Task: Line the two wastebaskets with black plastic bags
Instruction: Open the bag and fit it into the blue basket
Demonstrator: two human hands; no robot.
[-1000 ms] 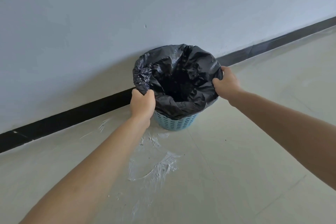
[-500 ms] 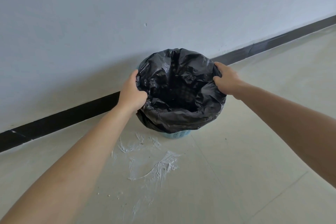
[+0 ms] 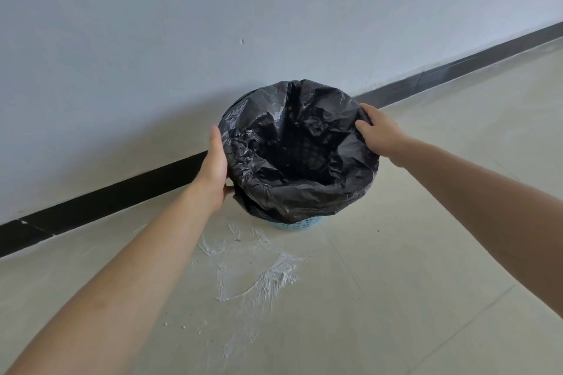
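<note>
A light blue perforated wastebasket (image 3: pixel 300 224) stands on the floor close to the wall. A black plastic bag (image 3: pixel 304 195) lines it and is folded down over the rim, covering most of the outside. My left hand (image 3: pixel 217 166) lies flat against the bag's left side, fingers straight, thumb under the folded edge. My right hand (image 3: pixel 379 131) pinches the bag's edge at the right rim. Only one wastebasket is in view.
A pale wall (image 3: pixel 213 24) with a black skirting board (image 3: pixel 122 192) runs behind the basket. White scrape marks (image 3: pixel 259 271) and small crumbs lie on the beige tiled floor in front of it.
The bag's folded edge has come further down over the basket's outside. My left hand slid from gripping the front rim to pressing flat on the left side. The right hand stayed at the right rim.
</note>
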